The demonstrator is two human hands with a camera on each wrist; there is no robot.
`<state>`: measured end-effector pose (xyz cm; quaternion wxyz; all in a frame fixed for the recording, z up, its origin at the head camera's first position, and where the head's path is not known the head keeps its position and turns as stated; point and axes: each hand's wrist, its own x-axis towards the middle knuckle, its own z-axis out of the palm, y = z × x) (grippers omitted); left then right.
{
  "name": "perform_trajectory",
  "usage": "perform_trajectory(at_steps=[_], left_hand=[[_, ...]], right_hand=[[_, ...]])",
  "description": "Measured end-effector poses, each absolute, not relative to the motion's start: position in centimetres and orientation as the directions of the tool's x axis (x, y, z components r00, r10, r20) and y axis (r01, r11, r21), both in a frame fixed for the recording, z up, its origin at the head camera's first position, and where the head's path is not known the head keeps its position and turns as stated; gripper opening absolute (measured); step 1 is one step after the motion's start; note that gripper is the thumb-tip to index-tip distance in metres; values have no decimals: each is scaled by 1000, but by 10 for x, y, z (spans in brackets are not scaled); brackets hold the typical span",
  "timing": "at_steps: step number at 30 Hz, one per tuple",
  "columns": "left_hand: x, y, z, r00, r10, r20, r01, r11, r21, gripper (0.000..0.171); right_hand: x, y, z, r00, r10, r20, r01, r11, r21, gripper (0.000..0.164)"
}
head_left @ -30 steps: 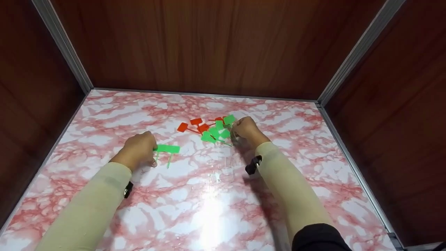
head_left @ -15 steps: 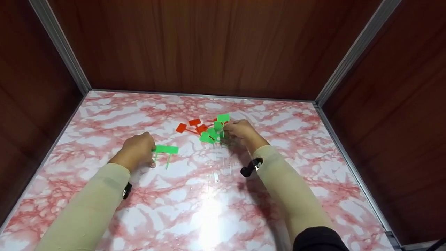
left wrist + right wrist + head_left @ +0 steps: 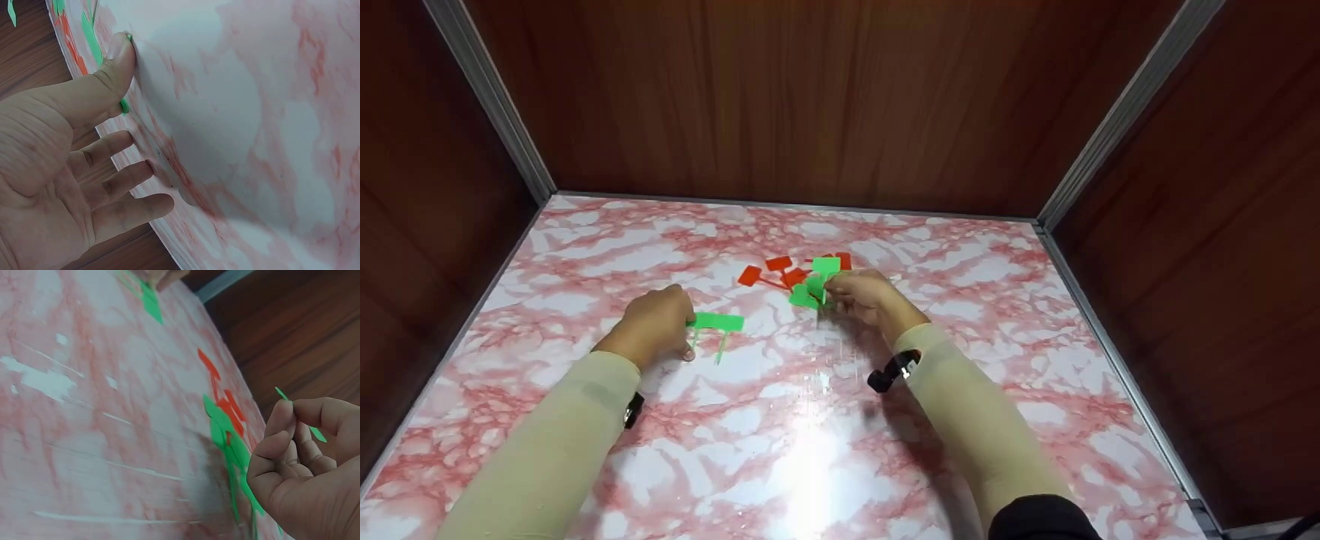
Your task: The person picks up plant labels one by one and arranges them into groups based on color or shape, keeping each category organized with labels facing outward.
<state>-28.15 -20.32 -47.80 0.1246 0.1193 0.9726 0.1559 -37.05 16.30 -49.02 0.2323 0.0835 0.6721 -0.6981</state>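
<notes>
We see the left hand (image 3: 658,322) pinching a green strip (image 3: 718,322) with two thin stems, its other fingers extended; whether the strip touches the table (image 3: 750,420), we cannot tell; to its right, we see the right hand (image 3: 874,296) pinching a green tag (image 3: 826,265) between thumb and forefinger, raised just over green tags (image 3: 801,295); beside these lie red tags (image 3: 749,275).
</notes>
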Motion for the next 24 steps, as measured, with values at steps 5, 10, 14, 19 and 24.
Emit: perform_trajectory(at_steps=[5, 10, 14, 19, 24], left_hand=[[-282, -204, -478, -941, 277, -193, 207, 925, 317, 61], [-281, -203, -477, -944, 285, -164, 224, 923, 313, 60], [-282, -203, -478, -945, 290, -149, 231, 919, 320, 60], [-284, -204, -481, -945, 285, -160, 224, 921, 319, 61], [-284, -204, -482, -945, 283, -163, 220, 921, 322, 62]], right_hand=[[-362, 155, -495, -869, -226, -440, 439, 57, -897, 4], [-354, 149, -496, -864, -218, -453, 449, 71, -891, 3], [-345, 143, -498, -866, -218, -450, 443, 84, -893, 4], [-337, 131, -505, -886, -238, -399, 388, 92, -917, 4], [-327, 122, -508, -893, -242, -379, 355, 140, -924, 4]])
